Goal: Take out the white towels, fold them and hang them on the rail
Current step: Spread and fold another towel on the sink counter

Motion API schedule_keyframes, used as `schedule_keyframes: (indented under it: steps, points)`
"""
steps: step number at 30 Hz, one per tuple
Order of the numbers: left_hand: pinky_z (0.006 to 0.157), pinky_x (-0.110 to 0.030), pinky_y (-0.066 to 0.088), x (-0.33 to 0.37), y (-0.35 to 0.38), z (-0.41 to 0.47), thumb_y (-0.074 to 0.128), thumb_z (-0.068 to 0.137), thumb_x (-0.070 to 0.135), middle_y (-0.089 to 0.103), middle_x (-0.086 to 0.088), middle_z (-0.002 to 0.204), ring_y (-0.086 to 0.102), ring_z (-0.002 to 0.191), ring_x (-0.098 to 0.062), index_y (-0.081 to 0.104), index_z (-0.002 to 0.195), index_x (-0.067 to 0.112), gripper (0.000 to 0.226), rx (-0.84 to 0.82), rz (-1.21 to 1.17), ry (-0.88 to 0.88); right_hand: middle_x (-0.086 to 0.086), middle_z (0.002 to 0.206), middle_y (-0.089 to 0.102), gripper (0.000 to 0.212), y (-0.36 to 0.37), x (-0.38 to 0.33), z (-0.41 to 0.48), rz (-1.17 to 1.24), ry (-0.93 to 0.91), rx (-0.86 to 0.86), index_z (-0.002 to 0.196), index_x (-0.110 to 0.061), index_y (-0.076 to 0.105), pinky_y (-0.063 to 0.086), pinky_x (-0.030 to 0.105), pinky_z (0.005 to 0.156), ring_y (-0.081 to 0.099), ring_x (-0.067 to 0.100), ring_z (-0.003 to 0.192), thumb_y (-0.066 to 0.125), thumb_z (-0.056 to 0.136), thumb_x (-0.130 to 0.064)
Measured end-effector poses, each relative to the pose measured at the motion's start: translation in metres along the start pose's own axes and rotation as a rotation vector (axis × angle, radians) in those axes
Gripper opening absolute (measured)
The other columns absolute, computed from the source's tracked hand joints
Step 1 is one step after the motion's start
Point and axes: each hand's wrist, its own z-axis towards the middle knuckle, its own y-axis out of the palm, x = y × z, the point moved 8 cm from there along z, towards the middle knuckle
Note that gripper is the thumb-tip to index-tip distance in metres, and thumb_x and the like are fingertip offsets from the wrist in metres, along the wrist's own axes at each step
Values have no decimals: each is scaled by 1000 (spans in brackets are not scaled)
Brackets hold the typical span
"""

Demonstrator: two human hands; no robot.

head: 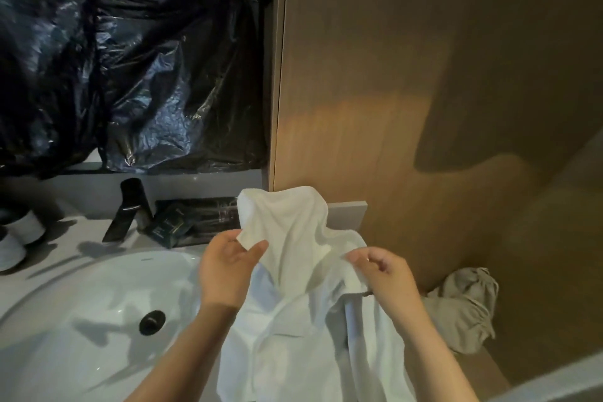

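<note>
A soft white cloth towel (pixel 293 245) is held up beside the round white sink (pixel 81 287), in front of the brown wood wall (pixel 424 108). 1 edge is pinched by the left hand (pixel 228 268) and another by the right hand (pixel 386 271). The folding step seems to be at its start. Next, the 2 edges should likely be pulled flat and brought together. No rail can be seen.

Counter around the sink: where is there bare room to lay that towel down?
Bare counter shows between the cups and the faucet, along the basin rim. The basin itself is open around its drain. Behind the towel, dark packets crowd the back; a beige bag fills the right.
</note>
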Motion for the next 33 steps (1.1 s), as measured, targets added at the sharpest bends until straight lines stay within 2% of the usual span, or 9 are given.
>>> schedule_keyframes:
  steps: [3,8,12,15,17,21,25,30,33]
  points:
    - [63,-17,53,-5,-5,-11,72,85,15,74,1,74,70,69,-10,71,86,11,4,-48,-86,-44,31,98,63,15,11,-12,-9,140,52,-146,99,-18,76,52,31,65,61,28,79,67,90,-26]
    - [72,-35,57,4,-14,-17,66,91,20,73,-2,71,70,70,-19,73,78,17,15,-105,-32,45,4,110,72,45,26,-31,-20,142,42,-396,117,-22,68,56,26,69,68,35,91,79,74,-22]
    - [65,-23,54,14,-15,-23,64,91,14,74,0,73,68,67,-16,72,87,17,9,-150,-53,108,2,101,75,34,27,-38,-20,61,-23,-355,112,-20,71,55,24,66,70,30,85,77,80,-12]
    - [61,-17,52,16,-14,-27,65,91,10,74,0,73,66,62,-9,72,89,15,9,-167,-52,123,7,73,71,4,21,-46,-19,-13,-124,-224,83,-20,76,51,19,59,65,15,64,75,84,-17]
    - [61,-17,52,15,-13,-29,65,91,9,74,-1,74,66,63,-9,72,90,15,9,-184,-53,125,6,65,67,7,21,-47,-17,-52,-147,-203,75,-19,75,50,18,59,60,12,58,76,83,-19]
    - [63,-17,52,17,-11,-31,64,91,10,74,0,74,66,62,-8,73,92,16,11,-232,-18,165,6,71,72,15,30,-45,-19,13,-90,-330,93,-15,76,51,17,66,67,14,67,76,81,-6]
    - [64,-20,54,20,-4,-34,61,93,9,73,1,73,64,61,-8,74,89,22,19,-294,20,209,6,69,69,12,29,-56,-19,-60,-162,-289,76,-21,75,50,19,65,61,11,64,74,84,-12]
    - [72,-36,58,25,4,-37,59,94,11,71,-2,74,65,65,-14,75,90,21,19,-325,72,256,-15,92,57,19,32,-76,-25,-139,-299,-155,70,-33,76,46,14,69,56,7,80,80,77,-16]
    - [75,-43,57,30,9,-41,59,94,11,71,-2,73,65,67,-17,74,90,18,17,-345,93,286,-20,101,64,19,42,-84,-30,-152,-353,-207,72,-31,75,43,11,69,58,4,82,77,81,-15]
